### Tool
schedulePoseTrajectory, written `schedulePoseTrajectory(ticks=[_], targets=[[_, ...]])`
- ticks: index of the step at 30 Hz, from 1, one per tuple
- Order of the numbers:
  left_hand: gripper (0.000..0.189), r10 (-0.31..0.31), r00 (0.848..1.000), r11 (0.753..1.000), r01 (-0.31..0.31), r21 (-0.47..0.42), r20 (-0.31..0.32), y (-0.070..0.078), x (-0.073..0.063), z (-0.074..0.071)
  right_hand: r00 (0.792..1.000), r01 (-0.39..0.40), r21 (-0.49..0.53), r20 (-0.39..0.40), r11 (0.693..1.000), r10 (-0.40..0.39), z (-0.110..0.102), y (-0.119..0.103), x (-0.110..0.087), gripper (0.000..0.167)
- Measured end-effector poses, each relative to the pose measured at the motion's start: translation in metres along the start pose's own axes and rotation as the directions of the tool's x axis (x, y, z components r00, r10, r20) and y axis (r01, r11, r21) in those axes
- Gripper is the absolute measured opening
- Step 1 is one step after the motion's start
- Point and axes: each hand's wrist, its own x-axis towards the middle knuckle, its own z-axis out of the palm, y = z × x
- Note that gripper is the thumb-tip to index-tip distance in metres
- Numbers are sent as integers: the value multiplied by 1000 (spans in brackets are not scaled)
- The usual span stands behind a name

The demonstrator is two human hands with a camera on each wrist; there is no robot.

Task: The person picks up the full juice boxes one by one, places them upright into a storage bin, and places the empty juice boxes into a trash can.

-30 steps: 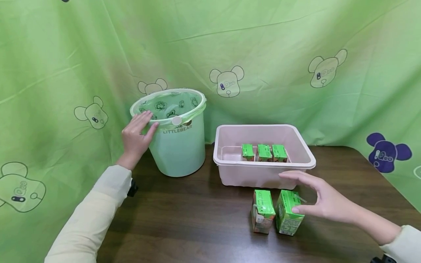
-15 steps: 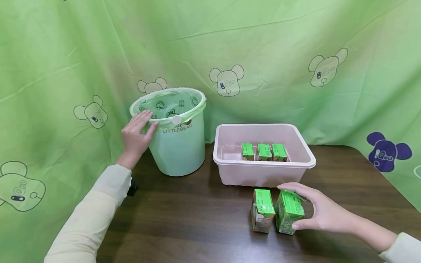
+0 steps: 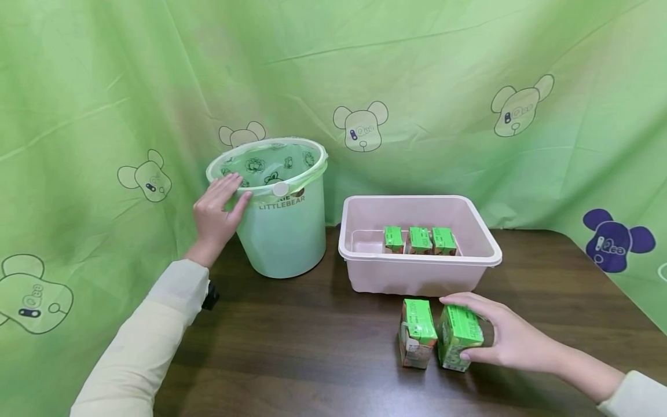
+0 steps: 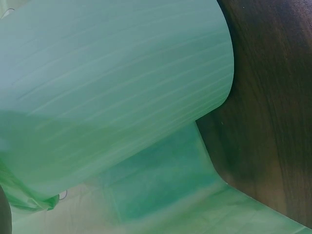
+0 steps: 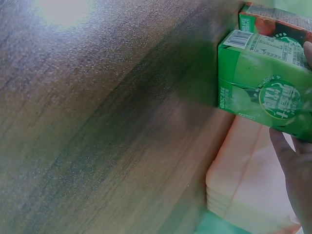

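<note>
My left hand (image 3: 217, 213) is at the rim of a mint-green trash can (image 3: 283, 237), fingers over the edge and thumb against the outside. The can's ribbed wall (image 4: 117, 92) fills much of the left wrist view. On the right, my right hand (image 3: 508, 341) grips a green juice box (image 3: 460, 336), thumb at its near side and fingers at its far side. That box (image 5: 263, 83) stands upright on the table, its printed face showing in the right wrist view. Beside it to the left stands another juice box (image 3: 418, 333) with a green top and brownish sides.
A pale pink plastic bin (image 3: 411, 277) sits just behind the two boxes, with three green-topped juice boxes (image 3: 419, 238) inside. A patterned bag (image 3: 266, 165) lines the trash can. Green cloth (image 3: 427, 69) with bear heads hangs behind the dark wooden table (image 3: 292, 347).
My right hand has come down a little and closed its thumb and fingers onto the right-hand juice box. My left hand has stayed at the trash can's rim.
</note>
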Motion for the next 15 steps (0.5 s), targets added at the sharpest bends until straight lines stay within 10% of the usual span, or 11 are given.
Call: schedulePoseTrajectory(ticks=[15], targets=[[46,28,998,999,-29,22,54,-1,2,-3,1000,6,-21,2,1000,-6,-9,-5,9,88]])
